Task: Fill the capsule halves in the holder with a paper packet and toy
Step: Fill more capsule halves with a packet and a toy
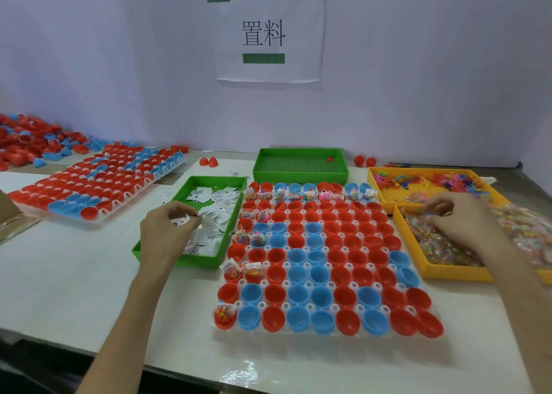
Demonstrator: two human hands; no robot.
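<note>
Right, my left hand (167,229) sits just left of the holder (286,305), over the green tray (209,263), fingers pinched on one paper packet (181,221) lifted clear of the loose heap. My right hand (460,217) is just right of the holder, fingers curled down into the yellow tray (448,274) of bagged toys (439,244). The blur there means I cannot tell whether they have one or are only feeling for it. In the holder, the halves (298,296) along the far row and a few down the left column carry a packet and toy, while most of the red and blue cups show bare. I judge the packet as nearly weightless and limp, so it wants a fingertip pinch at one edge, and two could easily cling together unnoticed. The toys look light too, but their clear bags should be slick and crinkly, so I would take one by the slack film at a corner rather than squeeze the beads inside. The halves seem to sit loose in the holder on the desk (74,274), so a drop in from above looks safer than pressing.
</note>
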